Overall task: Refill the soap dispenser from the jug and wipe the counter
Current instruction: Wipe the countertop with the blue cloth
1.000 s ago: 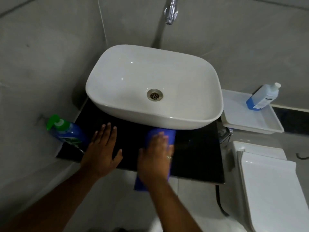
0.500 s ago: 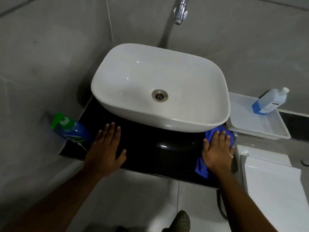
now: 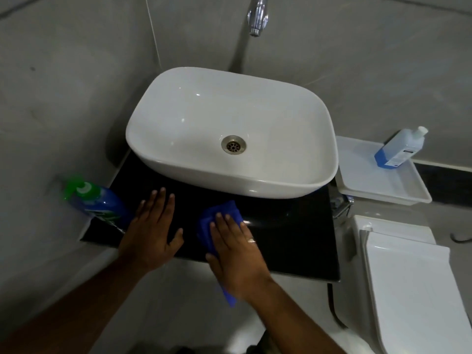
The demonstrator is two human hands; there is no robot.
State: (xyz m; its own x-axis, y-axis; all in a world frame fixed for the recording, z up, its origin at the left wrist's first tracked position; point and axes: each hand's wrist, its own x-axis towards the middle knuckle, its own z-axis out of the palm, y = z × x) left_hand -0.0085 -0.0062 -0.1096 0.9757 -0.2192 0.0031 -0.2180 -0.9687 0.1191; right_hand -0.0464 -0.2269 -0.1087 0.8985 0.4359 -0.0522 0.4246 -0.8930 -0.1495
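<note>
While the left hand (image 3: 150, 232) lies flat with straight, spread fingers on the black tabletop (image 3: 288, 236), a blue soap bottle (image 3: 98, 203) with a green cap stands at the tabletop's nine o'clock edge, just beside that hand's little finger and against the grey wall (image 3: 63, 98). At the tabletop's six o'clock, the right hand (image 3: 236, 254) presses a blue cloth (image 3: 217, 226) down with straight fingers, not curled round it; a ring shows on one finger, and a tail of the cloth hangs off the front edge under the wrist. The two hands lie near each other, thumbs apart. A white basin (image 3: 229, 111) sits on the tabletop at twelve o'clock, its drain (image 3: 233, 144) in the middle and a chrome tap (image 3: 258, 15) above it. Off at three o'clock a white tray (image 3: 370, 182) holds a clear jug (image 3: 398, 149) of blue liquid with a white cap, tilted toward the wall. A white toilet lid (image 3: 413, 290) shows at four o'clock.
</note>
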